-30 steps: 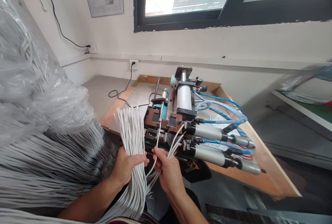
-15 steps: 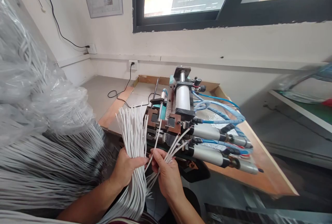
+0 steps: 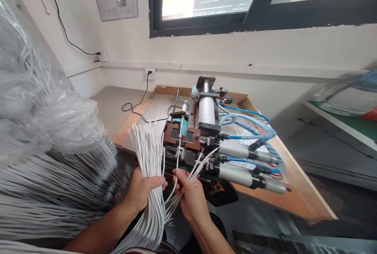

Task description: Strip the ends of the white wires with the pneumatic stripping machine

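My left hand [image 3: 144, 189] is wrapped round a thick bundle of white cables [image 3: 149, 148], their ends fanned upward. To its right, my right hand [image 3: 188, 191] pinches a single white cable [image 3: 177, 159] between thumb and fingers. That cable's upper end meets the brown jaws [image 3: 187, 139] of a pneumatic machine [image 3: 206, 110]. Several other white cables [image 3: 203, 161] run through my right hand and slant up to the right, in front of the machine's cylinders.
Plastic-wrapped cable bundles [image 3: 67, 116] and loose grey cables [image 3: 59, 195] fill the left side. The machine sits in a wooden-edged tray [image 3: 309, 195], with blue hoses [image 3: 250, 126] and silver cylinders [image 3: 238, 173] on its right. A green-topped shelf [image 3: 347, 118] stands at far right.
The machine's brown jaws have drawn together around the upper end of the single cable, and the right-hand cylinder rods have shifted left. The pinched cable now bends more below the jaws.
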`<state>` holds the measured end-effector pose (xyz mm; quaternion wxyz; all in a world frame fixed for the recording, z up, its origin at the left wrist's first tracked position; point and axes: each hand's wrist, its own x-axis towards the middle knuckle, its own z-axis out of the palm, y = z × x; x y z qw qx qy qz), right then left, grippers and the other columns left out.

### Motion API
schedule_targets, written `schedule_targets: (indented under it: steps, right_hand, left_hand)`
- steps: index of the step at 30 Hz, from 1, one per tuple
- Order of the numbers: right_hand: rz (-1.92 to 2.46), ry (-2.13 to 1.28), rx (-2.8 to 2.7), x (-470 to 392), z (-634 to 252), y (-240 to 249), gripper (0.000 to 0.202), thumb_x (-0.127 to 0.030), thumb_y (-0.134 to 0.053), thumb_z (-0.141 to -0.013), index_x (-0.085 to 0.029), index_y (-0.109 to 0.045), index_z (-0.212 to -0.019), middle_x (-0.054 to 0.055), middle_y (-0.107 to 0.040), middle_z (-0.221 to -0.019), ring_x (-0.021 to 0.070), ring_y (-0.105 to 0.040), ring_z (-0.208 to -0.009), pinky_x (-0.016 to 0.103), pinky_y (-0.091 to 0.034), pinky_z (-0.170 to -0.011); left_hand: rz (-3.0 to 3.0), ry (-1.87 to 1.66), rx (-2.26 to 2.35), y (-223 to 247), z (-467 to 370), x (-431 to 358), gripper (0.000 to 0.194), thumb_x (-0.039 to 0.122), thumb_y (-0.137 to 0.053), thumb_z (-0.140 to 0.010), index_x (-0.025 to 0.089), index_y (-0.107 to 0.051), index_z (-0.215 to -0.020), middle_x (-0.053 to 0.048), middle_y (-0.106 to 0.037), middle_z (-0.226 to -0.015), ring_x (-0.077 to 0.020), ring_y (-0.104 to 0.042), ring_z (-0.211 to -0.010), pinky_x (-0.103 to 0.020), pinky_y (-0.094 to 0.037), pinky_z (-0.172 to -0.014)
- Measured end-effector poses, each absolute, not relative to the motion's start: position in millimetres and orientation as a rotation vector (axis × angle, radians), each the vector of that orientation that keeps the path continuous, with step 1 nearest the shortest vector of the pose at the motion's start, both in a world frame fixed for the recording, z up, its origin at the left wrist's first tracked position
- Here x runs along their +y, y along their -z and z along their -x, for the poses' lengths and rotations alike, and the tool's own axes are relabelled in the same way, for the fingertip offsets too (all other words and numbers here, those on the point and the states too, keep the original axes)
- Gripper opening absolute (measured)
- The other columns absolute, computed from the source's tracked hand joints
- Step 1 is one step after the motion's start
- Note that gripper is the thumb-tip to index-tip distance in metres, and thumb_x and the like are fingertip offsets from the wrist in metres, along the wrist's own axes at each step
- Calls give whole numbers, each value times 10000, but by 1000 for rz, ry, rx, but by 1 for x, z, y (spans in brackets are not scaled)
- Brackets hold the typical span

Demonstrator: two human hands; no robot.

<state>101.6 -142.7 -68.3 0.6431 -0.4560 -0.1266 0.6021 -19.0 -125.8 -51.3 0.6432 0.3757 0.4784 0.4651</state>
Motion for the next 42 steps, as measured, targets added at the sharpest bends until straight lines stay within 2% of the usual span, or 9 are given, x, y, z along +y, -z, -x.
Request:
schedule_targets:
  steps: [2,5,11,15,19,23,27,33,42]
  right_hand:
    - [998,-1460,-320,-142,-101,69,253,-351,-735,-575,-130,-653,-665,-42,-482,-481,66,-390,-430,192,-299,-436]
    - [942,-1620,-480,-144,-98,72,266,-339,-732,-595,-126,-677,-744,-13,-548,-529,100,-464,-497,222,-352,-511]
    - [1040,-1317,-583,-152,-93,74,202,-331,-716,-622,-149,-663,-689,-8,-588,-563,111,-469,-530,230,-371,-556]
    - [1014,-1328,-538,-154,-95,73,211,-363,-674,-671,-158,-635,-701,8,-608,-623,112,-495,-538,227,-383,-550]
    - [1030,-1373,-665,-155,-99,75,235,-361,-648,-699,-126,-652,-689,30,-601,-602,119,-495,-547,220,-379,-521]
    - [1018,-1318,-594,-152,-100,77,215,-337,-678,-673,-127,-661,-715,15,-589,-586,112,-481,-538,231,-392,-542]
    - [975,-1223,-352,-143,-98,75,187,-307,-713,-631,-145,-624,-655,-24,-523,-531,93,-435,-490,219,-361,-483]
    - [850,-1343,-101,-130,-95,70,199,-246,-765,-541,-139,-621,-627,-36,-517,-540,62,-402,-449,188,-348,-418]
    - [781,-1456,53,-124,-98,67,207,-216,-776,-517,-137,-610,-612,-40,-538,-520,45,-395,-415,175,-374,-402]
  left_hand:
    - [-868,-1055,1088,52,19,-126,101,90,-663,-538,119,-608,-617,-2,-617,-501,-164,-575,-484,-276,-465,-499]
    - [-943,-1057,1044,52,19,-125,85,85,-650,-547,112,-614,-619,-4,-615,-522,-149,-550,-490,-258,-442,-488]
    - [-988,-1095,1030,48,20,-124,112,69,-662,-540,121,-621,-630,10,-618,-573,-133,-545,-547,-239,-429,-547]
    - [-935,-1074,1058,42,20,-121,72,84,-663,-546,111,-624,-601,-13,-634,-558,-146,-569,-535,-253,-444,-547]
    - [-899,-1096,1031,36,20,-117,75,95,-668,-535,107,-621,-591,-17,-625,-516,-141,-568,-495,-246,-444,-514]
    - [-843,-1140,1036,33,20,-114,129,99,-683,-517,101,-637,-638,-14,-631,-528,-153,-591,-496,-260,-473,-524]
    - [-821,-1162,1032,32,19,-112,149,117,-697,-522,97,-645,-660,-27,-652,-566,-187,-624,-537,-297,-509,-548]
    - [-828,-1175,1018,27,16,-109,150,125,-706,-516,97,-645,-650,-20,-648,-543,-171,-614,-497,-282,-515,-511]
    - [-870,-1190,1023,25,13,-103,162,141,-709,-512,98,-641,-652,-21,-646,-562,-152,-598,-487,-264,-507,-499]
